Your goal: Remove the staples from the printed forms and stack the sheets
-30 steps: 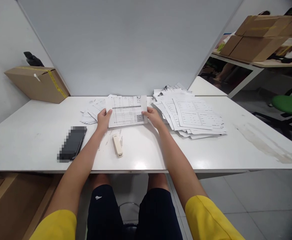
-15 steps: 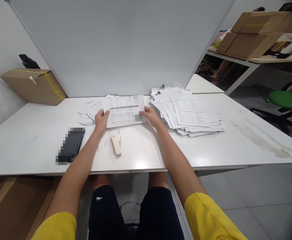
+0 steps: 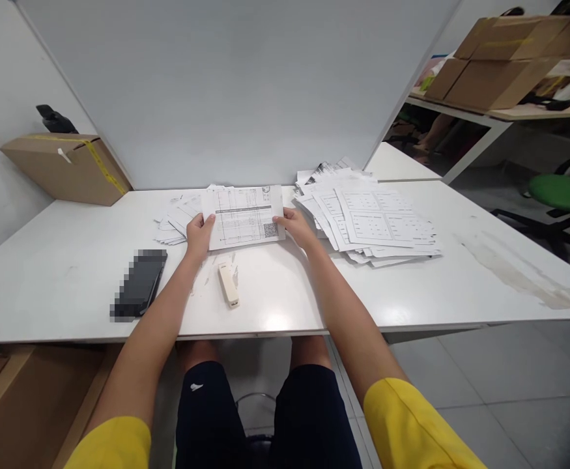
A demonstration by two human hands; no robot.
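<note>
Between my hands is a printed paper sheet with a table layout and a QR code at its lower right. My left hand pinches its left edge, thumb on top. At the right edge, my right hand grips it near the QR code. Below the sheet a cream stapler lies on the white table. Behind my left hand is a small pile of papers. A larger, uneven stack of printed sheets spreads out to the right of my right hand.
A dark phone-like device, partly pixelated, lies left of my left forearm. A grey panel stands along the table's back. One cardboard box sits at the back left; more boxes and a green chair are to the right.
Both hands keep holding the sheet in nearly the same place. The view has shifted very slightly; nothing else has visibly moved.
</note>
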